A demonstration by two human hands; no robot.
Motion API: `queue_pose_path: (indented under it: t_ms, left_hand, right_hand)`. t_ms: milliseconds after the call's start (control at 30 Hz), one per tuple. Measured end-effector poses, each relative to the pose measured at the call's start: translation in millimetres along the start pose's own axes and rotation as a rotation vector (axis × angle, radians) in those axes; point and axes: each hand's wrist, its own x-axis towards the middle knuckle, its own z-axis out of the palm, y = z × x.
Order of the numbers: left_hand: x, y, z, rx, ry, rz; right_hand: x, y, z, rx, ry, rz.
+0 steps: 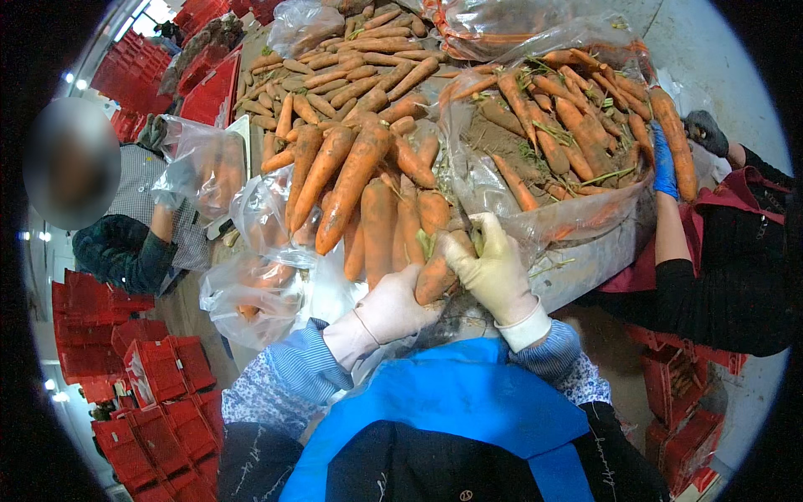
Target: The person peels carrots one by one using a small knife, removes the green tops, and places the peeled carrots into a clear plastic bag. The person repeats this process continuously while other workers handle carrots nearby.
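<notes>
My left hand (401,304), in a pale glove, grips the lower end of a soil-marked carrot (437,278) just in front of my blue apron. At the carrot's green top end is my right hand (495,267), in a yellowish glove, its thumb and fingers closed around the crown. Directly beyond my hands lies a heap of large orange carrots (351,182), several pointing towards me. Clear plastic bags (251,301) with carrots inside lie to the left of my left hand. Beyond my right hand, an opened plastic sack (489,188) holds dirty carrots, loose soil and green stalk bits.
Farther back spreads a pile of smaller soil-covered carrots (351,69). At left a co-worker's gloved hand holds a bagged bunch of carrots (219,166). A blue-gloved hand (665,163) at right holds a carrot. Red crates (169,370) stand stacked at left, more (684,401) at lower right.
</notes>
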Motion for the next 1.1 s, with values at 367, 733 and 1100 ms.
queue_pose_path:
  t_ms: [367, 733, 1100]
  left_hand:
    - [2.6, 11.0, -36.3, -0.791, -0.559, -0.353]
    - [20.2, 6.7, -21.5, -1.331, -0.491, -0.524]
    - [20.2, 19.0, -35.7, -1.041, -0.474, -0.355]
  right_hand:
    - [9.3, 18.5, -11.0, 0.608, -0.279, 0.318]
    - [11.6, 19.3, 3.7, 0.543, -0.146, 0.261]
    - [12.5, 30.6, 5.1, 0.459, -0.105, 0.222]
